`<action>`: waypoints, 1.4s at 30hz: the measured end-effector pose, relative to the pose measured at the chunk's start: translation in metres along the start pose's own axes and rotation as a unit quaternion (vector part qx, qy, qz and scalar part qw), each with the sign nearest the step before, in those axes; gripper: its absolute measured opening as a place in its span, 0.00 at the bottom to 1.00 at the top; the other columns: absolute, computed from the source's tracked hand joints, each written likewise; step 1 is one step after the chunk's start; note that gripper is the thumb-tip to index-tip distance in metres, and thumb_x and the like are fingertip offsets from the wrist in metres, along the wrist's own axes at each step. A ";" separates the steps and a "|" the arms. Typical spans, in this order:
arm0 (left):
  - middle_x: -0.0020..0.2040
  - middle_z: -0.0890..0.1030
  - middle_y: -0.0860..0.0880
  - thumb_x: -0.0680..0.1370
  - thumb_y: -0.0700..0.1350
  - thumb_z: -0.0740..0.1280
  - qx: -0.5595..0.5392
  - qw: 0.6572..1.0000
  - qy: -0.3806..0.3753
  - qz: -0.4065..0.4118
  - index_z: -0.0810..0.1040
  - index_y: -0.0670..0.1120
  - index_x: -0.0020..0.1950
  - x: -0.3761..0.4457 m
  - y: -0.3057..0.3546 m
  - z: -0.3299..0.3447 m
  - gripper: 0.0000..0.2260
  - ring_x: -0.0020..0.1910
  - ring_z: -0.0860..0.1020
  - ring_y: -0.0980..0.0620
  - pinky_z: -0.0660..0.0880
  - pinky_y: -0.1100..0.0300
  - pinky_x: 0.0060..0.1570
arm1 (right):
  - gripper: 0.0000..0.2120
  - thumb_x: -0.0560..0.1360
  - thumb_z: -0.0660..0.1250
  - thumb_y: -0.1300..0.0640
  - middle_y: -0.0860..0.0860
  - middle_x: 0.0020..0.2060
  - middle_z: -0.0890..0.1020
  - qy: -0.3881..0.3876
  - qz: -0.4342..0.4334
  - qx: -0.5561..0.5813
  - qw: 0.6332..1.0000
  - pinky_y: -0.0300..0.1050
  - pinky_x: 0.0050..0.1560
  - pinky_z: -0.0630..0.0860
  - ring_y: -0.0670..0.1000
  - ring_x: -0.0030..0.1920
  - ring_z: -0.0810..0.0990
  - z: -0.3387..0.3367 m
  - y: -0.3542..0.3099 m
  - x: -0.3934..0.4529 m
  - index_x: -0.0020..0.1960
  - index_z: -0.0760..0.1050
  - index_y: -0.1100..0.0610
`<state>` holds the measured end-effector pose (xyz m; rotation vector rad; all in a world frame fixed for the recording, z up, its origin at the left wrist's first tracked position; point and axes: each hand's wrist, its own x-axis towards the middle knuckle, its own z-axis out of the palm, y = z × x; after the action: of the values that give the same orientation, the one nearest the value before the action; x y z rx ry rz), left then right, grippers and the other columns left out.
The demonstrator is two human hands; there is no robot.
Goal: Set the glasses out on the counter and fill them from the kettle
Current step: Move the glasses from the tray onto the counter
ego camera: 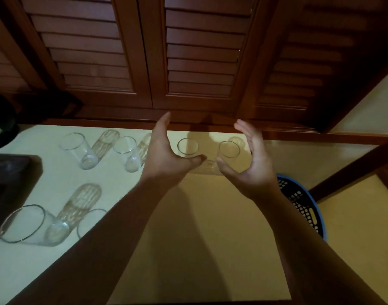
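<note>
Several clear empty glasses stand on the pale counter point(114, 186). Two of them, one glass point(187, 146) and another glass point(229, 149), stand side by side at the counter's far right end. My left hand point(164, 155) is open just left of the first, thumb touching its lower side. My right hand point(250, 164) is open just right of the second, thumb near its base, fingers off it. Two more glasses point(78, 150) point(128, 154) stand further left. A large near glass point(32, 225) is at the front left, and my left forearm partly hides one glass point(89, 221).
A dark rounded object point(1, 126), perhaps the kettle, sits at the far left edge. A dark box point(12, 179) lies on the counter's left side. Brown louvred cabinet doors point(202, 62) rise behind the counter. A blue perforated basket point(303, 205) stands on the floor, lower right.
</note>
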<state>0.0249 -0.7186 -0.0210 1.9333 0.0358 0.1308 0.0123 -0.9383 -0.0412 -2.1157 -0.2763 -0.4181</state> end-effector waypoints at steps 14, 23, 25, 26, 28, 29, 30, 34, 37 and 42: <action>0.46 0.88 0.47 0.72 0.48 0.82 0.241 0.963 -0.087 0.084 0.84 0.49 0.56 -0.016 0.032 -0.272 0.15 0.45 0.88 0.47 0.85 0.48 0.51 | 0.06 0.75 0.77 0.50 0.45 0.38 0.85 -0.257 -0.135 0.036 0.956 0.41 0.31 0.77 0.47 0.30 0.80 0.139 -0.190 0.049 0.51 0.85 0.49; 0.52 0.86 0.53 0.76 0.48 0.79 0.398 0.902 -0.164 0.043 0.83 0.52 0.59 -0.031 -0.027 -0.465 0.14 0.50 0.85 0.55 0.82 0.62 0.47 | 0.08 0.75 0.76 0.47 0.45 0.39 0.85 -0.336 -0.169 -0.009 0.927 0.38 0.36 0.77 0.44 0.34 0.80 0.290 -0.302 0.039 0.53 0.84 0.46; 0.54 0.86 0.55 0.76 0.51 0.78 0.430 0.884 -0.183 0.024 0.82 0.55 0.60 -0.032 -0.045 -0.500 0.14 0.53 0.84 0.56 0.81 0.62 0.50 | 0.10 0.75 0.77 0.46 0.44 0.39 0.85 -0.339 -0.164 -0.024 0.926 0.41 0.37 0.79 0.43 0.34 0.80 0.324 -0.323 0.033 0.54 0.83 0.45; 0.56 0.85 0.55 0.76 0.53 0.78 0.455 0.868 -0.199 0.005 0.82 0.55 0.62 -0.033 -0.055 -0.514 0.16 0.55 0.84 0.55 0.80 0.61 0.53 | 0.12 0.74 0.77 0.44 0.43 0.39 0.85 -0.339 -0.159 -0.034 0.927 0.42 0.37 0.79 0.43 0.34 0.81 0.340 -0.331 0.030 0.55 0.83 0.45; 0.62 0.83 0.55 0.75 0.57 0.78 0.501 0.830 -0.243 -0.035 0.79 0.56 0.69 -0.035 -0.077 -0.533 0.24 0.61 0.82 0.53 0.80 0.56 0.60 | 0.16 0.73 0.76 0.41 0.43 0.40 0.85 -0.349 -0.138 -0.073 0.924 0.42 0.39 0.78 0.42 0.34 0.81 0.371 -0.344 0.022 0.58 0.81 0.44; 0.65 0.82 0.55 0.73 0.59 0.78 0.514 0.813 -0.267 -0.045 0.76 0.57 0.72 -0.037 -0.088 -0.537 0.29 0.63 0.81 0.52 0.79 0.53 0.63 | 0.20 0.72 0.76 0.38 0.43 0.42 0.85 -0.361 -0.122 -0.105 0.918 0.42 0.41 0.78 0.41 0.36 0.82 0.385 -0.349 0.019 0.60 0.80 0.43; 0.66 0.81 0.54 0.71 0.60 0.79 0.526 0.798 -0.291 -0.045 0.74 0.58 0.73 -0.040 -0.096 -0.538 0.32 0.64 0.80 0.51 0.79 0.52 0.64 | 0.23 0.71 0.76 0.36 0.43 0.45 0.85 -0.378 -0.108 -0.146 0.908 0.42 0.41 0.77 0.43 0.39 0.82 0.396 -0.354 0.015 0.63 0.79 0.44; 0.70 0.78 0.50 0.70 0.60 0.80 0.612 0.706 -0.357 -0.027 0.69 0.57 0.78 -0.046 -0.129 -0.524 0.39 0.66 0.80 0.46 0.78 0.56 0.59 | 0.36 0.71 0.72 0.30 0.52 0.59 0.81 -0.472 -0.055 -0.325 0.818 0.46 0.46 0.75 0.55 0.56 0.82 0.438 -0.374 0.002 0.71 0.75 0.50; 0.69 0.79 0.47 0.72 0.54 0.80 0.661 0.653 -0.370 -0.005 0.72 0.51 0.77 -0.042 -0.149 -0.511 0.35 0.66 0.81 0.45 0.78 0.53 0.57 | 0.39 0.72 0.72 0.30 0.57 0.65 0.82 -0.517 -0.010 -0.379 0.767 0.48 0.53 0.79 0.59 0.59 0.82 0.463 -0.379 -0.004 0.71 0.76 0.57; 0.63 0.83 0.46 0.68 0.53 0.84 0.672 0.650 -0.352 0.042 0.81 0.46 0.66 -0.029 -0.155 -0.509 0.29 0.62 0.84 0.45 0.78 0.53 0.51 | 0.25 0.77 0.72 0.41 0.54 0.39 0.78 -0.527 0.074 -0.368 0.763 0.44 0.33 0.71 0.52 0.33 0.76 0.483 -0.391 -0.004 0.58 0.79 0.63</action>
<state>-0.0536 -0.1925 0.0121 3.3366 -0.6636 -0.8546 -0.0382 -0.3208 0.0087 -2.9254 -0.6449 1.0030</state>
